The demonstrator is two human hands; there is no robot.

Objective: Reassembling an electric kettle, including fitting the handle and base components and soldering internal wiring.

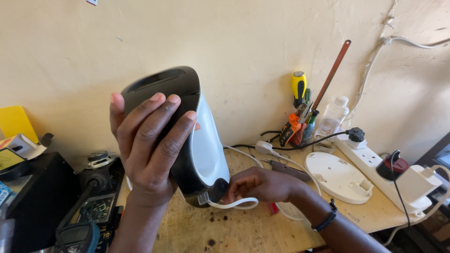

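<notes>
Gripping the iron (pixel 197 140) upright, your left hand (pixel 150 145) clamps its body. Your right hand (pixel 258 185) pinches the white cord (pixel 234 204) at its base

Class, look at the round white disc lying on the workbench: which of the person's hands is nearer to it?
Right. The right hand is low by the white cord, just left of the round white disc. The left hand grips the black-and-white appliance, farther left.

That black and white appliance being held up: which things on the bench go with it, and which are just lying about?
In hand:
- black and white appliance, held by left hand
- its white cord, at right hand

Lying about:
- screwdrivers and pliers
- round white base
- power strip
- clear bottle
</notes>
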